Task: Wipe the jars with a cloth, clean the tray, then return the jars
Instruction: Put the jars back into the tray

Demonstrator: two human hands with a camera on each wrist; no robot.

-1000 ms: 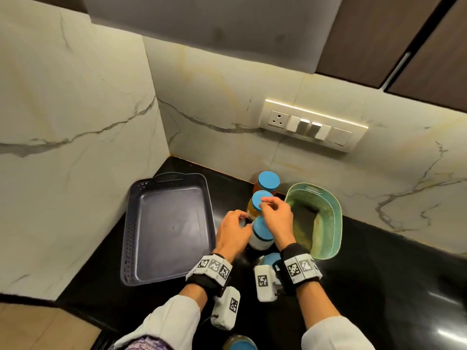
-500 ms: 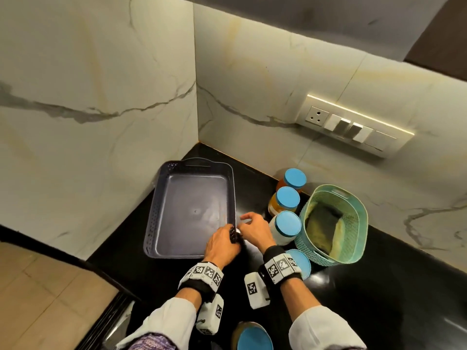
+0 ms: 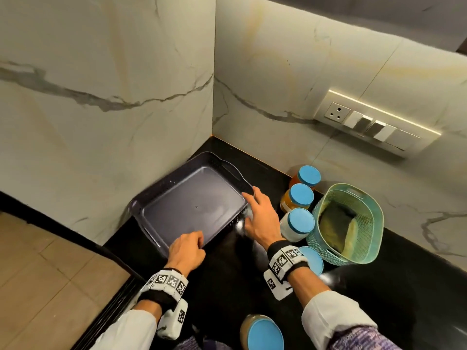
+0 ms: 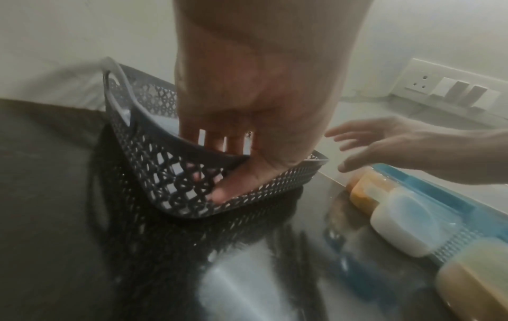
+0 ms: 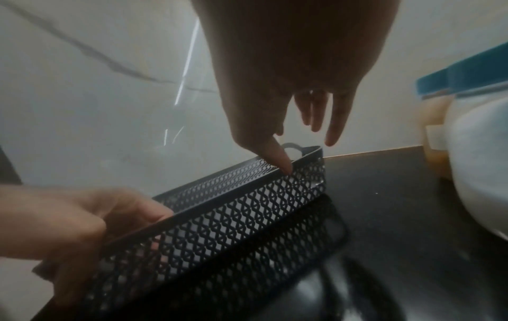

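An empty dark grey lattice tray (image 3: pixel 192 203) lies in the counter's corner, turned at an angle. My left hand (image 3: pixel 194 238) pinches its near rim: in the left wrist view the fingers (image 4: pixel 217 143) are inside and the thumb presses the outer wall of the tray (image 4: pixel 154 173). My right hand (image 3: pixel 250 198) is spread over the right rim with straight fingers; its thumb (image 5: pixel 283 165) touches the rim of the tray (image 5: pixel 247 206). Three blue-lidded jars (image 3: pixel 300 221) stand in a row to the right. A cloth (image 3: pixel 336 218) lies in a teal basket (image 3: pixel 376 238).
Another blue-lidded jar (image 3: pixel 264 333) stands at the counter's near edge, and one more blue lid (image 3: pixel 314 261) shows behind my right wrist. Marble walls close the corner left and behind. A switch panel (image 3: pixel 374 125) is on the back wall. The counter edge drops to the floor at left.
Both hands left the jars and moved left to the tray. The left hand took hold of its near rim, the right spread along the right rim, and the tray has turned.
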